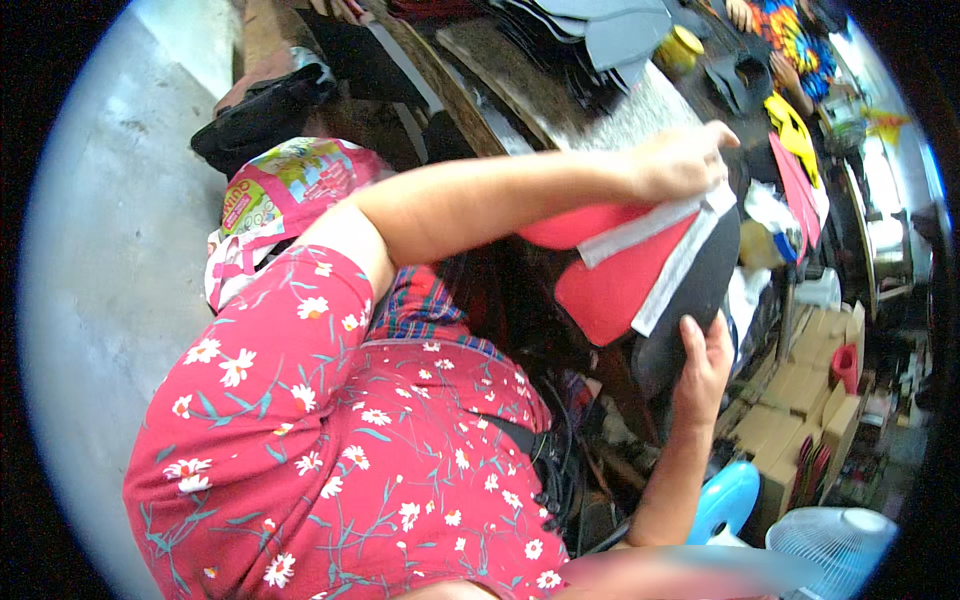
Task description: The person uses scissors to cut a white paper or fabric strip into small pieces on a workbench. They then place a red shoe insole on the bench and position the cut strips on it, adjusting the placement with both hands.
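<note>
Left hand point(680, 160), arm outstretched, fingers curled, pinching grey strip point(640, 232) on red piece point(610, 295); right hand point(703, 365) fingers upright, gripping dark form point(715, 265).

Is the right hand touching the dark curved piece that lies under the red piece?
Touching. In the head view the right hand grips the lower edge of the dark curved piece; its fingers lie flat against the dark surface with no gap showing.

A white fan point(835, 545), blue stool point(725, 500), cardboard boxes point(815, 385)
</note>
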Available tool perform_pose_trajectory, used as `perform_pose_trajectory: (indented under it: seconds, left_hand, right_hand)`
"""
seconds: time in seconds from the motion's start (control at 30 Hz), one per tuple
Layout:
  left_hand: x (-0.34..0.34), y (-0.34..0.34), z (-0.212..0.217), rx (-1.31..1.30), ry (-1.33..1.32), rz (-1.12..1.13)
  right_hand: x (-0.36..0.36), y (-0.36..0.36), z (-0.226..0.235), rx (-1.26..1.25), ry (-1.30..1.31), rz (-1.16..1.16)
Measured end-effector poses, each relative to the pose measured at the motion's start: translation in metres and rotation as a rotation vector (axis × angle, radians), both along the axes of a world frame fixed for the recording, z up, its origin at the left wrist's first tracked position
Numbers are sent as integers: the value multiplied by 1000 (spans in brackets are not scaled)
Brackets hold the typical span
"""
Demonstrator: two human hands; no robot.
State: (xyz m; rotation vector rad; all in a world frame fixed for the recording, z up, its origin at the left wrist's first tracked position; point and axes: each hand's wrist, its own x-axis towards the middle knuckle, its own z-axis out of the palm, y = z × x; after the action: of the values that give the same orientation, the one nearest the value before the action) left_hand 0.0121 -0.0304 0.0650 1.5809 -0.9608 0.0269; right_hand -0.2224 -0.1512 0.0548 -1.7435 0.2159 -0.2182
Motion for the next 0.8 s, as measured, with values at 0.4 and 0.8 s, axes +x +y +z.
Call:
perform_pose_trajectory:
  seconds: [0.4,0.8]
  left_hand:
    - [-99,80,9,92,-968,170]
    - [33,123,72,-394,-609,591]
  right_hand:
    - [-1,2,22,634,-157,-182]
    - [-27,-29,-26,-692,-309,-186]
